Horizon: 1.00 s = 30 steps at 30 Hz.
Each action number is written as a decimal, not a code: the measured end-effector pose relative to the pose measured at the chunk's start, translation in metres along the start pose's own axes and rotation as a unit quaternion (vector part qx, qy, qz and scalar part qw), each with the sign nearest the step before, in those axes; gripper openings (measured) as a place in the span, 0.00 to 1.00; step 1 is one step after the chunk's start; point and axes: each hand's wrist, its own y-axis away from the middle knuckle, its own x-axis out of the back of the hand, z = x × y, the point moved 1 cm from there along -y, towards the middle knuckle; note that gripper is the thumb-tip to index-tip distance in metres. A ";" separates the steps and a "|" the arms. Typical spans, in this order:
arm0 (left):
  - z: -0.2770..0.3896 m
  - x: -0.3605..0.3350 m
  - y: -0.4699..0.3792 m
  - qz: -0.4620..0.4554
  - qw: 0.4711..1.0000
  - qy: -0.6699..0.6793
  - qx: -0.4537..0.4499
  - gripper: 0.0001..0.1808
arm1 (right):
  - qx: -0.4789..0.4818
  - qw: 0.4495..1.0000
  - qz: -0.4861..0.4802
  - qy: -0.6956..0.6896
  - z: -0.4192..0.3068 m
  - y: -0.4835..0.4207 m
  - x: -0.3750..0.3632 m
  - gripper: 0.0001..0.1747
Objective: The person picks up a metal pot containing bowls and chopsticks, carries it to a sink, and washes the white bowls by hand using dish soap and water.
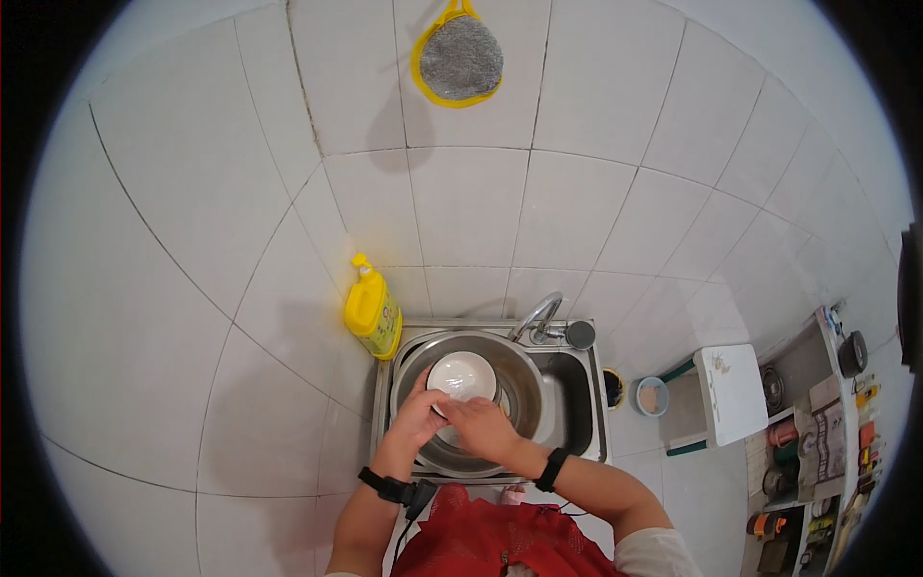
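Note:
A white bowl (462,375) is held over a large round metal basin (525,382), which sits in the left part of a stainless steel sink. My left hand (417,418) grips the bowl at its lower left edge. My right hand (482,425) lies against the near side of the bowl, its fingertips close to the left hand's; whether it grips the rim is hard to tell. Other dishes show partly inside the basin beneath the hands. A chrome faucet (537,317) curves at the back of the sink, to the right of the bowl.
A yellow detergent bottle (373,314) stands left of the sink's back corner. The second sink bowl (566,404) lies right of the basin. A scrubbing pad (461,59) hangs on the tiled wall. Farther right are a white-topped stool (734,393), a small tub (652,397) and loaded shelves (829,404).

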 end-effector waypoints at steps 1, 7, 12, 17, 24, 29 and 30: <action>0.004 -0.002 0.003 -0.019 1.000 -0.002 0.001 0.39 | 0.053 0.998 0.024 0.027 0.006 0.003 0.004 0.18; 0.009 -0.012 0.010 -0.041 0.999 -0.001 -0.003 0.38 | 0.136 0.973 0.018 0.185 0.031 0.002 0.032 0.18; 0.009 -0.022 0.006 -0.023 0.999 -0.034 -0.004 0.37 | -0.030 0.999 0.013 0.017 -0.006 0.002 0.002 0.23; 0.009 -0.011 0.001 -0.033 0.999 -0.009 -0.024 0.38 | 0.047 0.997 0.011 0.063 0.003 -0.001 0.012 0.23; 0.012 -0.021 0.010 -0.047 0.999 -0.011 -0.012 0.40 | 0.128 0.974 0.026 0.186 0.023 0.005 0.032 0.16; 0.008 -0.028 0.014 -0.003 0.999 -0.050 -0.001 0.39 | -0.050 0.996 -0.065 0.031 -0.016 0.005 0.008 0.24; 0.006 -0.027 0.014 -0.003 1.000 -0.026 -0.004 0.39 | -0.035 0.998 -0.042 0.012 -0.016 0.004 0.007 0.28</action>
